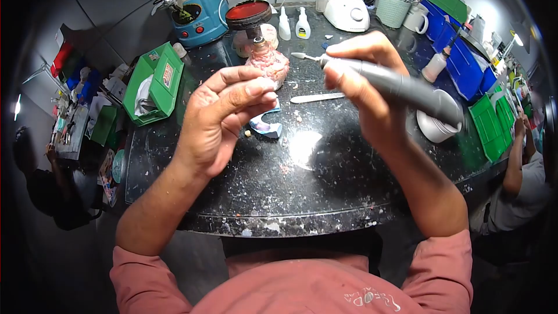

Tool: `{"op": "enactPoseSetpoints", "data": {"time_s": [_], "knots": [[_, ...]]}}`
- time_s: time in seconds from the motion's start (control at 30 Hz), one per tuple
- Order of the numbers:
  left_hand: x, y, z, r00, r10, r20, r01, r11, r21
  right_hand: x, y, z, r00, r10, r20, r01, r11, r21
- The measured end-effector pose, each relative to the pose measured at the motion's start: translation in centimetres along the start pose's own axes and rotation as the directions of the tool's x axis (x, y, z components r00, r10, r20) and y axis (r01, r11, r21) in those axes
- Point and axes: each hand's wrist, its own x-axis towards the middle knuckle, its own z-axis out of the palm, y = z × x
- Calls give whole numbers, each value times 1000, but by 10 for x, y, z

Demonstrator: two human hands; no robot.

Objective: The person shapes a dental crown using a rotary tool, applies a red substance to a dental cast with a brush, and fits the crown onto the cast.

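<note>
My right hand (372, 81) is wrapped round a dark grey rotary handpiece (401, 87), whose pale pointed bit faces left. Across from the bit, my left hand (224, 110) is raised with thumb and fingertips pinched together; what they hold is too small to name. Behind the left fingertips stands a lumpy pink wax-covered burner stand (268, 64) with a red-filled dish (249, 13) on top. Below the left fingers lies a blue and white curved piece (266, 127), with a small yellowish bit (247, 133) beside it. A metal spatula (317, 98) lies between the hands.
A green bin (156, 84) and a blue machine (197, 20) stand at the left. Two small bottles (302, 24) and a white device (347, 10) are at the back. At the right are a white cup (436, 128) and green trays (490, 131). Other people sit at both sides.
</note>
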Motion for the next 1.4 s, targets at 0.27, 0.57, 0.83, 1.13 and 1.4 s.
{"op": "enactPoseSetpoints", "data": {"time_s": [0.27, 0.57, 0.83, 1.13, 1.4], "knots": [[-20, -16, 1, 995, 97, -38, -102, 985, -141, -26, 2, 28, 935, -284, 211, 295, 955, -24], [-29, -19, 0, 980, 160, 115, -167, 984, 58, -36, -38, 32, 972, 65, 226, -51, 997, -66], [-28, -19, -1, 1000, 1, 0, -1, 988, -154, -32, -21, 31, 979, -57, 195, 60, 998, -12], [-29, -24, 2, 988, 152, -14, -151, 988, 44, -28, -22, 27, 945, -69, 319, 96, 993, -69], [-25, -25, 1, 984, 176, 28, -177, 983, 56, -34, -16, 39, 980, -95, 172, 107, 992, -62]]}}
